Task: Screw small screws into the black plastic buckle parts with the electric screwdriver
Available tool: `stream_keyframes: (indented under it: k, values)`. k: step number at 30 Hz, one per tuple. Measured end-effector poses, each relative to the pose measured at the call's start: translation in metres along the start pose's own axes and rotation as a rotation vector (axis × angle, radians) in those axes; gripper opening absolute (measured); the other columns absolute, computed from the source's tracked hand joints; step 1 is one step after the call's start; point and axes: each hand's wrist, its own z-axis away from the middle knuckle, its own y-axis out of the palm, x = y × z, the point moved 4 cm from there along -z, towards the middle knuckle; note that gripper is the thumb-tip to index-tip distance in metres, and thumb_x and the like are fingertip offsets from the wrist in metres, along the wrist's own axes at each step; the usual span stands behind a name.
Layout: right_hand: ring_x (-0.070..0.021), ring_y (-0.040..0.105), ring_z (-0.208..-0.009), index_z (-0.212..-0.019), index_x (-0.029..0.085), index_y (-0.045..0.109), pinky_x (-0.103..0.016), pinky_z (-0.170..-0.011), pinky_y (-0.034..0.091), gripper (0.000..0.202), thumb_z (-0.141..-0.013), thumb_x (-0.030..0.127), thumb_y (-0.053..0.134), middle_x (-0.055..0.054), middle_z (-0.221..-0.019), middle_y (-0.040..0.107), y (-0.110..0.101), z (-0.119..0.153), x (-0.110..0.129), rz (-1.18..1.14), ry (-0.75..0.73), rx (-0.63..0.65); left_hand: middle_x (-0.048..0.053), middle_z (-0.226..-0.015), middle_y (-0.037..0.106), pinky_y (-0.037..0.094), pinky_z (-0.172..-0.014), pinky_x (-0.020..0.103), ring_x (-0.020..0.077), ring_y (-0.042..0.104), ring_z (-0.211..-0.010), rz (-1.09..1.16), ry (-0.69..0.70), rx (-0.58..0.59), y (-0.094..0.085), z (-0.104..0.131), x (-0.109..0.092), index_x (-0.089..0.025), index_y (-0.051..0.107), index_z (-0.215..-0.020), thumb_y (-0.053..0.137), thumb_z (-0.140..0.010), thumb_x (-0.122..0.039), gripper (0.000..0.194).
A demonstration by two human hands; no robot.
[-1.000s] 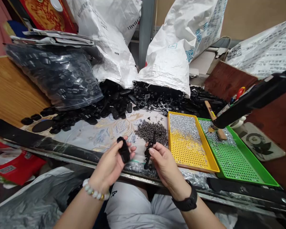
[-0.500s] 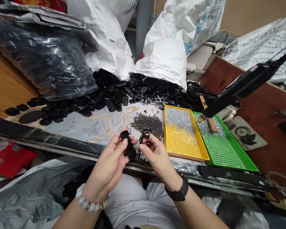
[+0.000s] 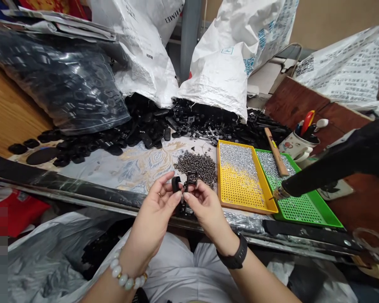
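Between the thumb and fingers of my left hand is a curved black plastic part. My right hand grips a black bracket-like part at its side. The two parts are held close together over the table's front edge; whether they touch is unclear. Just behind my hands lies a pile of small dark metal pieces. A yellow tray with small silvery pieces stands right of the pile.
A green tray holds more silvery pieces, with a wooden-handled tool across it. A black power screwdriver hangs over it. Black parts spill from white sacks at the back. A mug stands behind.
My left hand has turned and brought its black part nearer the one in my right hand. The hanging screwdriver has swung toward me, uncovering the mug.
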Motion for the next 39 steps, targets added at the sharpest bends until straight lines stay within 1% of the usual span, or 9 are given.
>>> stream_keyframes:
  k: [2, 5, 8, 10, 11, 17, 20, 28, 39]
  values:
    - [-0.0119, 0.050, -0.070, -0.078, 0.020, 0.053, -0.024, -0.064, 0.041, 0.016, -0.072, 0.031, 0.063, 0.001, -0.076, 0.050, -0.002, 0.000, 0.000, 0.024, -0.001, -0.031, 0.000, -0.104, 0.061, 0.046, -0.087, 0.020, 0.0123, 0.058, -0.099, -0.040, 0.015, 0.009, 0.000, 0.001, 0.002, -0.026, 0.051, -0.113, 0.068, -0.074, -0.030, 0.042]
    - [-0.0107, 0.047, -0.066, -0.073, 0.019, 0.050, -0.024, -0.062, 0.040, 0.017, -0.071, 0.031, 0.062, 0.002, -0.074, 0.047, -0.005, 0.000, -0.002, 0.062, -0.004, -0.084, -0.002, -0.096, 0.059, 0.045, -0.087, 0.018, 0.0086, 0.057, -0.091, -0.077, 0.013, 0.021, 0.001, 0.002, 0.006, -0.026, 0.054, -0.104, 0.067, -0.076, -0.031, 0.032]
    - [-0.0109, 0.047, -0.067, -0.073, 0.019, 0.050, -0.024, -0.063, 0.040, 0.016, -0.072, 0.030, 0.062, 0.002, -0.075, 0.047, -0.008, 0.000, -0.003, 0.112, -0.029, -0.094, -0.004, -0.090, 0.056, 0.044, -0.086, 0.017, 0.0041, 0.052, -0.075, -0.091, -0.007, 0.034, 0.001, 0.004, 0.010, -0.027, 0.055, -0.103, 0.066, -0.077, -0.030, 0.029]
    - [-0.0116, 0.048, -0.070, -0.076, 0.019, 0.052, -0.024, -0.065, 0.040, 0.014, -0.072, 0.029, 0.061, 0.001, -0.076, 0.048, -0.008, 0.000, -0.004, 0.139, -0.053, -0.092, -0.005, -0.089, 0.055, 0.044, -0.085, 0.017, 0.0032, 0.049, -0.069, -0.109, -0.018, 0.045, 0.001, 0.005, 0.012, -0.027, 0.054, -0.104, 0.065, -0.078, -0.031, 0.029]
    - [-0.0118, 0.048, -0.071, -0.076, 0.019, 0.053, -0.024, -0.065, 0.041, 0.013, -0.073, 0.029, 0.061, 0.001, -0.077, 0.049, -0.008, 0.001, -0.004, 0.148, -0.062, -0.094, -0.004, -0.090, 0.056, 0.044, -0.085, 0.016, 0.0035, 0.049, -0.069, -0.118, -0.021, 0.053, 0.002, 0.005, 0.013, -0.027, 0.054, -0.104, 0.064, -0.078, -0.031, 0.029]
    - [-0.0127, 0.049, -0.073, -0.076, 0.019, 0.054, -0.025, -0.068, 0.041, 0.013, -0.073, 0.029, 0.060, 0.000, -0.078, 0.050, -0.008, 0.002, -0.003, 0.157, -0.061, -0.116, -0.002, -0.103, 0.058, 0.043, -0.084, 0.017, 0.0075, 0.053, -0.090, -0.135, -0.031, 0.080, 0.005, 0.006, 0.015, -0.027, 0.053, -0.105, 0.062, -0.080, -0.032, 0.027]
    - [-0.0123, 0.048, -0.072, -0.076, 0.019, 0.053, -0.025, -0.068, 0.041, 0.013, -0.073, 0.029, 0.060, 0.000, -0.078, 0.050, -0.009, 0.002, -0.005, 0.146, -0.058, -0.131, -0.002, -0.104, 0.058, 0.043, -0.083, 0.016, 0.0076, 0.053, -0.090, -0.127, -0.033, 0.089, 0.006, 0.007, 0.016, -0.027, 0.053, -0.105, 0.062, -0.080, -0.033, 0.027]
    - [-0.0136, 0.049, -0.073, -0.075, 0.019, 0.054, -0.026, -0.068, 0.041, 0.013, -0.072, 0.029, 0.060, 0.000, -0.078, 0.051, -0.008, 0.001, -0.001, 0.173, -0.066, -0.118, -0.003, -0.098, 0.058, 0.043, -0.082, 0.016, 0.0051, 0.050, -0.077, -0.127, -0.040, 0.076, 0.005, 0.005, 0.016, -0.028, 0.055, -0.103, 0.062, -0.080, -0.032, 0.025]
    - [-0.0131, 0.050, -0.075, -0.075, 0.019, 0.054, -0.026, -0.070, 0.042, 0.011, -0.074, 0.029, 0.059, 0.000, -0.078, 0.051, -0.007, 0.001, 0.000, 0.169, -0.108, -0.121, -0.002, -0.101, 0.058, 0.043, -0.084, 0.017, 0.0066, 0.052, -0.085, -0.100, -0.037, 0.088, 0.009, 0.005, 0.013, -0.027, 0.055, -0.103, 0.062, -0.080, -0.032, 0.025]
